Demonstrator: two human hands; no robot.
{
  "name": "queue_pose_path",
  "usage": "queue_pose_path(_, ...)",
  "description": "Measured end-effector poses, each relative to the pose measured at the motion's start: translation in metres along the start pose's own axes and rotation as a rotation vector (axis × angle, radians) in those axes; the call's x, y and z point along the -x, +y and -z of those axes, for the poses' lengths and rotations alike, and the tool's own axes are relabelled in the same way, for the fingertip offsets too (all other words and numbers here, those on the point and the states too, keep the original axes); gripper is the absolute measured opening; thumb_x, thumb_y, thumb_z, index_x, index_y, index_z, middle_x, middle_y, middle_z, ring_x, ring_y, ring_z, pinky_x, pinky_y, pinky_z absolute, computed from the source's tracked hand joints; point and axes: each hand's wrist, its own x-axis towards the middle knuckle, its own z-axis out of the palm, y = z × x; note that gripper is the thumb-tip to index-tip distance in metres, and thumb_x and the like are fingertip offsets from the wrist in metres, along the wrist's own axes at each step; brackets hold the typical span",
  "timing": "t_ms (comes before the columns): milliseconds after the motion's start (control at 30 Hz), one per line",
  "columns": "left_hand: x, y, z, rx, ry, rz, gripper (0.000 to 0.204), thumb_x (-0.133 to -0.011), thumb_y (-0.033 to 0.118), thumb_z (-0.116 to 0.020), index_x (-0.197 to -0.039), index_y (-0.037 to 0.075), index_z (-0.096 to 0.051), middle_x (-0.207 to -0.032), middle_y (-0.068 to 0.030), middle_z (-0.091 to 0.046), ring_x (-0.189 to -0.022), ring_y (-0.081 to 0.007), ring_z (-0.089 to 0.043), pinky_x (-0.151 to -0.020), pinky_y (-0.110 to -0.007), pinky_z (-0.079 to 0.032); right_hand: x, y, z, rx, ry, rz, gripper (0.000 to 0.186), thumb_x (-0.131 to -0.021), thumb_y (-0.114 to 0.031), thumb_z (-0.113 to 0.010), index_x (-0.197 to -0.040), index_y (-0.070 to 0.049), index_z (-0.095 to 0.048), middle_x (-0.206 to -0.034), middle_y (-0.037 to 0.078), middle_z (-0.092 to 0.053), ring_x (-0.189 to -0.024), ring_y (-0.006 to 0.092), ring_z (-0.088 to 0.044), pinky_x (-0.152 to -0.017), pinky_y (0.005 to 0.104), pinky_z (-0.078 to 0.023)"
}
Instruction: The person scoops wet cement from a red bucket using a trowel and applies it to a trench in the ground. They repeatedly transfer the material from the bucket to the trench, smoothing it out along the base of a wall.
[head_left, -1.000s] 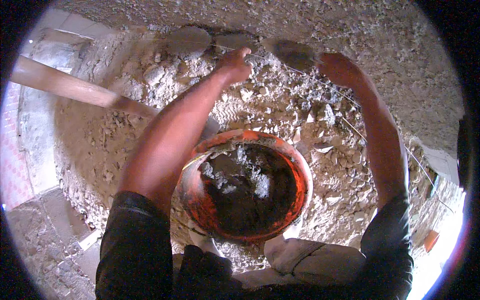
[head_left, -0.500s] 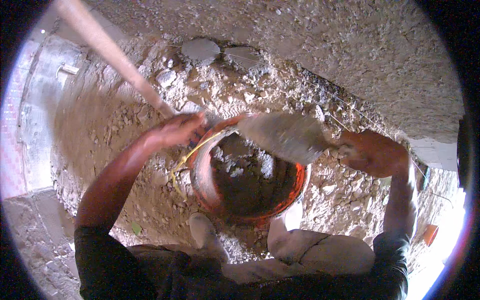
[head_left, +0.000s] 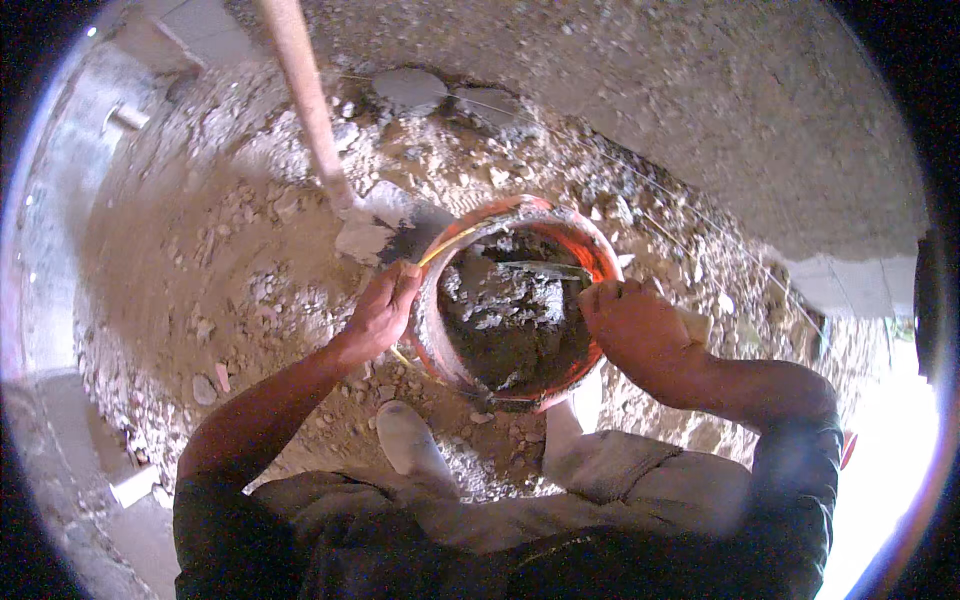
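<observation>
On the rubble-strewn ground (head_left: 230, 300), across the upper right, a broad rough concrete slab (head_left: 700, 110) with a stepped edge toward the right rim. Below it, toward the middle of the ground, a round orange bucket (head_left: 436, 330) nearly filled with dark wet mortar (head_left: 505, 320), standing just ahead of two dusty shoes (head_left: 410, 445), one close to the bucket's near-left side, the other at its near edge. Leaning in from the top edge, a long wooden handle (head_left: 305, 95) running down to a mortar-caked blade (head_left: 375, 225) resting on the ground just beyond the bucket's far-left side. Left hand (head_left: 380, 315) closed over the bucket's left rim, fingers curled onto the edge beside a thin yellow bail wire (head_left: 450, 243) arching over that side. Right hand (head_left: 635, 330) at the bucket's right rim, curled shut around the grip of a trowel (head_left: 545, 270), the grey blade lying flat across the mortar near the far side. At the far edge of the ground, two flat grey stones (head_left: 410, 88) side by side against the slab. Along the left rim, a pale concrete ledge (head_left: 60, 200) with a short pipe stub (head_left: 125, 117) on it. Loose pebbles and lumps all around the bucket.
</observation>
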Motion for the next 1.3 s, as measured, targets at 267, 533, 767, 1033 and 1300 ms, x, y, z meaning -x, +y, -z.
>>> queue_pose_path(267,0.003,0.049,-0.026,-0.092,-0.007,0.055,0.043,-0.097,0.040,-0.037,-0.099,0.000,-0.052,-0.077,-0.0181,-0.055,-0.071,-0.0309,-0.055,-0.065,-0.041,-0.042,0.031,0.030,-0.020,-0.314,-0.194,-0.222,0.024,-0.085,-0.016,-0.054,-0.106,-0.004,-0.052,-0.085,0.017,-0.064,-0.068,0.0338,-0.065,-0.059,0.0432,-0.053)
queue_pose_path(533,-0.011,0.094,-0.043,-0.116,0.035,0.130,0.035,-0.099,0.032,-0.037,-0.095,0.002,-0.054,-0.082,-0.0062,-0.053,-0.075,-0.0172,-0.048,-0.071,-0.031,-0.041,0.037,-0.005,-0.048,-0.850,-0.275,-0.213,0.032,-0.086,-0.022,-0.056,-0.110,-0.001,-0.050,-0.088,0.026,-0.061,-0.086,0.0409,-0.060,-0.077,0.0505,-0.049)
queue_pose_path(767,-0.019,0.088,-0.062,-0.009,0.116,-0.052,0.038,-0.098,0.029,-0.035,-0.090,-0.003,-0.054,-0.083,-0.0202,-0.056,-0.075,-0.0329,-0.052,-0.069,-0.041,-0.040,0.029,-0.012,-0.080,-0.994,-0.075,0.015,0.028,-0.080,-0.022,-0.059,-0.094,0.002,-0.057,-0.083,0.025,-0.061,-0.082,0.0408,-0.061,-0.074,0.0473,-0.050)
queue_pose_path(1033,-0.039,0.068,-0.054,0.103,0.080,0.186,0.040,-0.097,0.033,-0.040,-0.105,-0.003,-0.057,-0.093,-0.0068,-0.060,-0.082,-0.0159,-0.054,-0.075,-0.032,-0.042,0.018,0.010,-0.096,-1.052,-0.148,0.091,0.036,-0.082,-0.026,-0.061,-0.106,0.000,-0.053,-0.089,0.024,-0.061,-0.087,0.0422,-0.060,-0.079,0.0475,-0.048)
queue_pose_path(1300,-0.044,0.072,-0.040,0.283,0.187,0.365,0.039,-0.097,0.036,-0.042,-0.097,0.001,-0.059,-0.084,-0.0020,-0.056,-0.081,-0.0109,-0.049,-0.076,-0.028,-0.041,0.033,0.039,-0.064,-1.092,-0.043,0.115,0.031,-0.085,-0.026,-0.059,-0.102,-0.001,-0.052,-0.080,0.021,-0.061,-0.075,0.0381,-0.061,-0.066,0.0473,-0.047)
